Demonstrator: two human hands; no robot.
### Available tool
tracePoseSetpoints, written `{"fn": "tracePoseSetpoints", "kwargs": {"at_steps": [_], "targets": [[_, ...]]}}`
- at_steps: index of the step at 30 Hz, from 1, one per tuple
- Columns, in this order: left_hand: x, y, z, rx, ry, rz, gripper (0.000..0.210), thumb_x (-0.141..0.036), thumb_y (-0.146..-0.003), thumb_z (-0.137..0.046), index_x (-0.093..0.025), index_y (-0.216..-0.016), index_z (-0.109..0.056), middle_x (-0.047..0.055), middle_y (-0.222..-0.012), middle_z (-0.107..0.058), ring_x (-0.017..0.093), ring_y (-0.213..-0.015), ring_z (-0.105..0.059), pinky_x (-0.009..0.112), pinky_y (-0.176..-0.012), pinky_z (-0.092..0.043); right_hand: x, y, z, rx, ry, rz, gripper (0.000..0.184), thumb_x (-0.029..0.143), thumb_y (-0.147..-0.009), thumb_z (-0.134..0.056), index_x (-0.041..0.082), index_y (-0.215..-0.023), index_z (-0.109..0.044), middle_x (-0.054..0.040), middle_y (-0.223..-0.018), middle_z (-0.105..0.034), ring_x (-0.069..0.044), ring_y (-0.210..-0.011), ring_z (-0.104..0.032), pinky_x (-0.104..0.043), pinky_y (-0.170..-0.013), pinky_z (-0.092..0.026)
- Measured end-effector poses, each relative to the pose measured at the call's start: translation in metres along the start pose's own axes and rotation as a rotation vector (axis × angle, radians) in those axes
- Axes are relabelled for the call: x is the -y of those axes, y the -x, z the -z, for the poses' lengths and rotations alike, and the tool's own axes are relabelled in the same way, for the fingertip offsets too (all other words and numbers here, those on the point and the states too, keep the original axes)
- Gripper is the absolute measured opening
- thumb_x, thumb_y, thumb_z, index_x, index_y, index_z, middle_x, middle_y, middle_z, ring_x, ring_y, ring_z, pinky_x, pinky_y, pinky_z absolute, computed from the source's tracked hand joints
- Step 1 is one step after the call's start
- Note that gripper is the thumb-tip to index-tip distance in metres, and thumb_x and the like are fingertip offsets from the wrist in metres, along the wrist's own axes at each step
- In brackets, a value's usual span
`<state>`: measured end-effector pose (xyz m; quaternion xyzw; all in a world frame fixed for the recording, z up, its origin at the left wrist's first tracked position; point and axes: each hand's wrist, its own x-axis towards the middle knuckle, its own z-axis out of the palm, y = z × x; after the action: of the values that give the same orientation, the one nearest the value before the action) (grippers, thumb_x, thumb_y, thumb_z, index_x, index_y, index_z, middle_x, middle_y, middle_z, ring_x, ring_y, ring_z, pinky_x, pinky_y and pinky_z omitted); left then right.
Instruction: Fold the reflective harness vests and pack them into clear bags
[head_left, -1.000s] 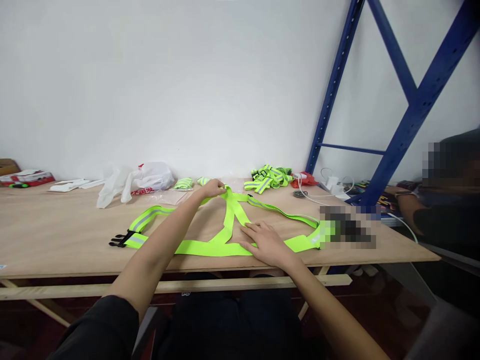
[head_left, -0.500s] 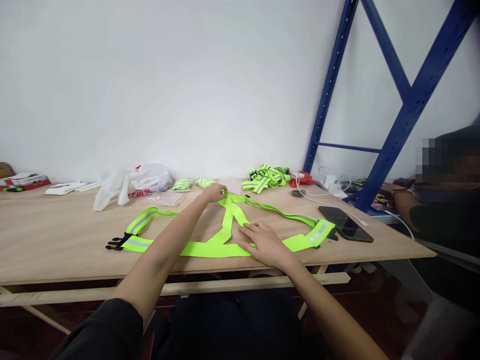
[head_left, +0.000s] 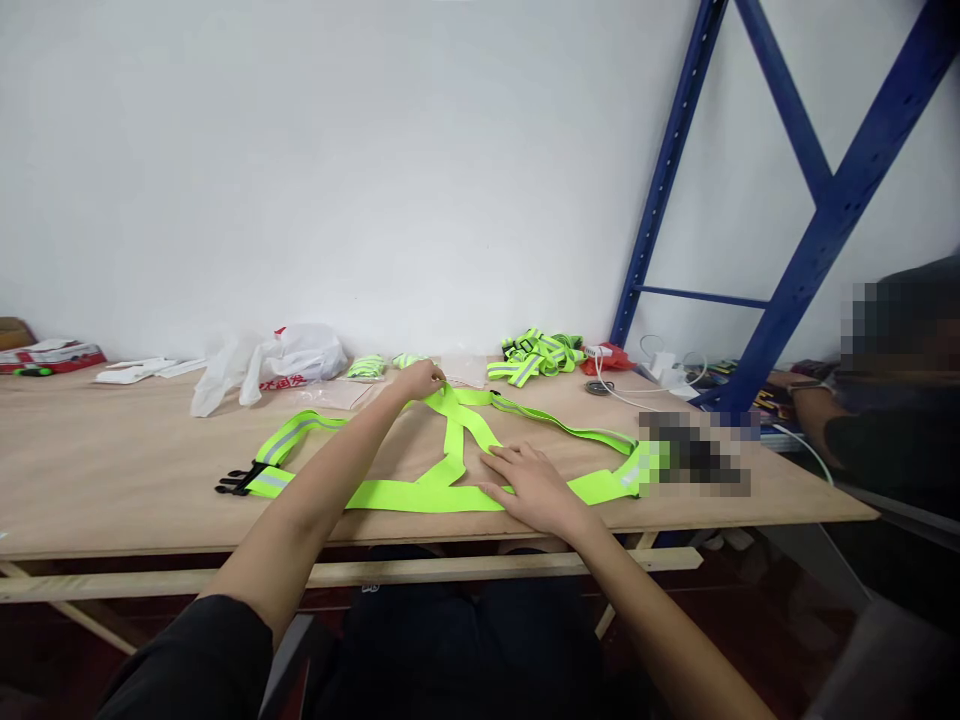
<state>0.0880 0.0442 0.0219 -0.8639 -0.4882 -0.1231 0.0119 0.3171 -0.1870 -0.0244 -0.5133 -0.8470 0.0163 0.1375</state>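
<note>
Left hand pinches the harness at far centre; right hand rests on its near side, fingers released.

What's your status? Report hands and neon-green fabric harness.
Left hand gripping far side of neon-green fabric harness. Right hand on its near band. Left forearm crosses over it, hiding part.
</note>
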Motion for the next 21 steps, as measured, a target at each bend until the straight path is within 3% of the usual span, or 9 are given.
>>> {"fn": "tracePoseSetpoints", "kwargs": {"at_steps": [12, 18, 21], "targets": [[-0.002, -0.010, 0.001, 0.025, 0.065, -0.067, 0.022, -0.022, -0.079, -0.060, -0.018, -0.092, -0.077, 0.005, -0.099, -0.077, 0.021, -0.089, -0.068, 0.024, -0.078, -0.049, 0.001, 0.000, 0.001, -0.004, -0.026, 0.003, 0.051, 0.051, -0.101, -0.039, 0.023, -0.137, -0.060, -0.0109, -0.142, -0.059, -0.032, -0.124, -0.048, -0.046, -0.103, -0.037], [0.001, -0.009, -0.003, 0.096, 0.121, -0.032, 0.035, -0.041, -0.086, -0.053, -0.016, -0.088, -0.076, 0.007, -0.087, -0.076, 0.021, -0.079, -0.067, 0.026, -0.069, -0.049, 0.000, 0.000, 0.000, -0.013, -0.032, 0.001, 0.051, 0.052, -0.100, -0.041, 0.023, -0.137, -0.060, -0.0112, -0.142, -0.058, -0.033, -0.123, -0.049, -0.047, -0.103, -0.037], [0.003, -0.009, -0.006, 0.155, 0.164, -0.046, 0.032, -0.038, -0.083, -0.055, -0.016, -0.095, -0.075, 0.006, -0.094, -0.075, 0.019, -0.081, -0.067, 0.024, -0.069, -0.050, 0.000, 0.000, 0.000, -0.003, -0.029, -0.003, 0.052, 0.052, -0.100, -0.041, 0.022, -0.138, -0.060, -0.0118, -0.143, -0.057, -0.033, -0.124, -0.048, -0.048, -0.104, -0.037]]}}
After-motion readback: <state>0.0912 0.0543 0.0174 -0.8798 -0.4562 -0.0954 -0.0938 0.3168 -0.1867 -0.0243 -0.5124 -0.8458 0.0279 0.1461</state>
